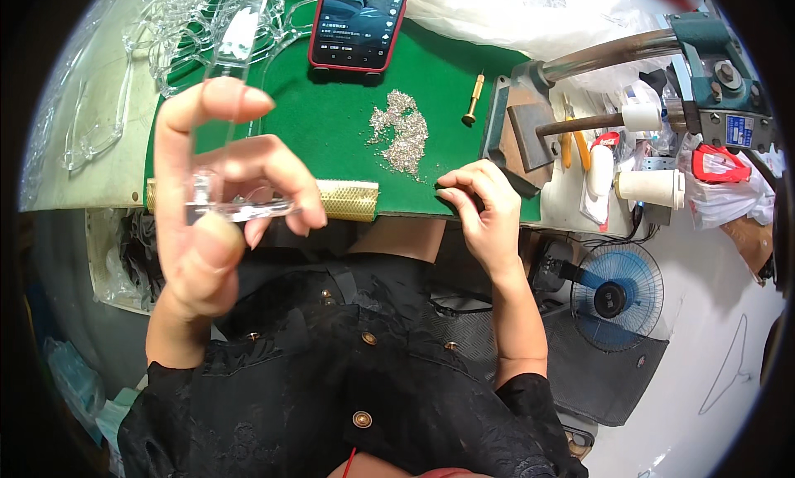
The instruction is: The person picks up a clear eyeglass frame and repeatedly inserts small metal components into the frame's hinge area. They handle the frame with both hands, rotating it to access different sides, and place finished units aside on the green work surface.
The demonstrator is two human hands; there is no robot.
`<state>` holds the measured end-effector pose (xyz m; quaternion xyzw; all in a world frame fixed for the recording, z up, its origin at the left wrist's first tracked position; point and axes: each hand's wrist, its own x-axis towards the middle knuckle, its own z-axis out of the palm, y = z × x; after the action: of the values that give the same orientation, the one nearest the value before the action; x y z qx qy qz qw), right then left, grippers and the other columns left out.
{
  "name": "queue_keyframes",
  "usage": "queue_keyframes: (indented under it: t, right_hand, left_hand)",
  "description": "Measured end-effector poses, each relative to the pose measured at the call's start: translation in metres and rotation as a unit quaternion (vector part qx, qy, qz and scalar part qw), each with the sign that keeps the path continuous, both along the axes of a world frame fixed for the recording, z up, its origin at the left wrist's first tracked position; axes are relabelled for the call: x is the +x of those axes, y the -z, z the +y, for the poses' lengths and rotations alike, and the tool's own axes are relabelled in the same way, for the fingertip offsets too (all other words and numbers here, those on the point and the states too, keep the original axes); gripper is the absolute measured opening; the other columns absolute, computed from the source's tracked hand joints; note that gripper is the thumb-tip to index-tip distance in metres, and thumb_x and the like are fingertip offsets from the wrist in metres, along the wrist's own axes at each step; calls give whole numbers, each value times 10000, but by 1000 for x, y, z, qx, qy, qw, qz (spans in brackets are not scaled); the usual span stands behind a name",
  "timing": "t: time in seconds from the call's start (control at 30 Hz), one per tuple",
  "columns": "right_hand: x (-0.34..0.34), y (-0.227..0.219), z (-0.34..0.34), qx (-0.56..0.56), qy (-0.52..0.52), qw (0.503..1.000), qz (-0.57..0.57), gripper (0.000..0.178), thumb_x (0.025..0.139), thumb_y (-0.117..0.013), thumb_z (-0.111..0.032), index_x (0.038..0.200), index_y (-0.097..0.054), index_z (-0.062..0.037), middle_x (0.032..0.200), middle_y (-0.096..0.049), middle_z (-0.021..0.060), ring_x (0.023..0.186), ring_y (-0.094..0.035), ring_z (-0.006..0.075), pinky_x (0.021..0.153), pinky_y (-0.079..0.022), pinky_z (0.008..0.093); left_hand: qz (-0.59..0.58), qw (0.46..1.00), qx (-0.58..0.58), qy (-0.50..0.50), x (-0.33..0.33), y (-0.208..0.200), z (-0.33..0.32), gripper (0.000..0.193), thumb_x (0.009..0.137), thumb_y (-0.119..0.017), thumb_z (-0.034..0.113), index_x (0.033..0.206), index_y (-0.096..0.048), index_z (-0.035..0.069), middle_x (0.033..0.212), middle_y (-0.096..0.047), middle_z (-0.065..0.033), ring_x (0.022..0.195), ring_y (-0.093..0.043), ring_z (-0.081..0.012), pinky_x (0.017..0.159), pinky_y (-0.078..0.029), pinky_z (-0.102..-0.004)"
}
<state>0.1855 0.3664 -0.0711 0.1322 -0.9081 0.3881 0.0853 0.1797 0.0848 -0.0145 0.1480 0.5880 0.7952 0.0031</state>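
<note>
My left hand [199,259] is raised close to the camera at the left, its fingers closed round a clear plastic eyeglasses frame [263,210]. One clear arm of it runs upward past the index finger. My right hand [487,205] rests at the front edge of the green mat [323,139], thumb and index finger pinched together. What lies between those fingertips is too small to make out. Just beyond that hand is a loose heap of tiny silvery metal pieces [406,139], perhaps screws. A small brass-coloured screwdriver [474,99] lies farther right.
A red-cased phone [356,31] stands at the back. Several clear eyeglasses frames [186,43] pile up at the back left. A gold patterned roll [352,201] lies along the front edge. At right are a green metal press [720,72], orange-handled pliers [582,147], a paper cup [650,188] and a fan [613,300].
</note>
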Motion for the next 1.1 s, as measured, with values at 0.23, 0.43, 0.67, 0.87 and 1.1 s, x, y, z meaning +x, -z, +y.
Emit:
queue_keyframes:
  t: [0.23,0.43,0.67,0.87,1.1]
  right_hand:
    - [-9,-1,-2,-11,-10,1000,-14,114,742,-703,23,827,-636,-12,753,-588,83,656,-595,200,570,-471,292]
    - [-12,-1,-8,41,19,999,-8,124,751,-708,-13,800,-593,-17,727,-548,80,625,-563,221,563,-448,323]
    - [-8,1,-18,101,50,994,17,140,772,-694,-41,818,-564,-16,743,-546,89,647,-549,240,583,-438,336]
    - [-10,-1,-6,43,11,999,15,50,796,-639,11,816,-595,-1,752,-563,97,666,-568,243,592,-452,319]
    - [-12,-3,4,39,-64,997,-5,133,733,-701,17,835,-623,-17,764,-575,84,680,-591,226,599,-478,312]
  left_hand:
    - [17,997,-34,-64,2,16,17,904,807,-585,667,1341,-261,14,746,-617,-137,586,-546,-119,510,-376,-183]
    - [12,999,-39,-15,-1,16,14,893,820,-588,644,1341,-248,4,768,-615,-143,596,-544,-120,519,-390,-187]
    - [17,999,-27,-5,-1,20,15,878,833,-600,606,1341,-231,-8,821,-611,-150,620,-556,-128,528,-399,-190]
    - [11,999,-29,7,-2,17,14,874,833,-601,604,1345,-232,-1,829,-612,-146,627,-562,-127,529,-398,-190]
    - [15,999,-29,9,-2,22,14,862,834,-605,594,1341,-237,2,791,-620,-141,638,-571,-128,529,-396,-187]
